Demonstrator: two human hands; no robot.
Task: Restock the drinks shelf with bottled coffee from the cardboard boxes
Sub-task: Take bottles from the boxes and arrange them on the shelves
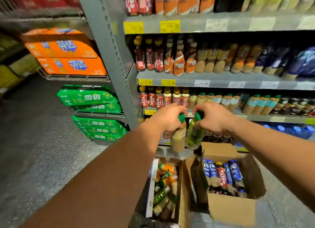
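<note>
My left hand grips a beige coffee bottle by its green cap. Beside it my right hand grips a green-labelled bottle by its green cap. Both bottles hang upright in front of the drinks shelf, above two open cardboard boxes on the floor. The left box holds green and orange bottles lying loose. The right box holds blue-capped bottles and a red Costa bottle. The shelf rows hold Costa, Nescafe and beige bottles with green caps.
Stacked orange cartons and green cartons fill wire racks to the left of a grey upright post. Speckled grey floor spreads at left. Blue-capped water bottles stand on the low shelf at right.
</note>
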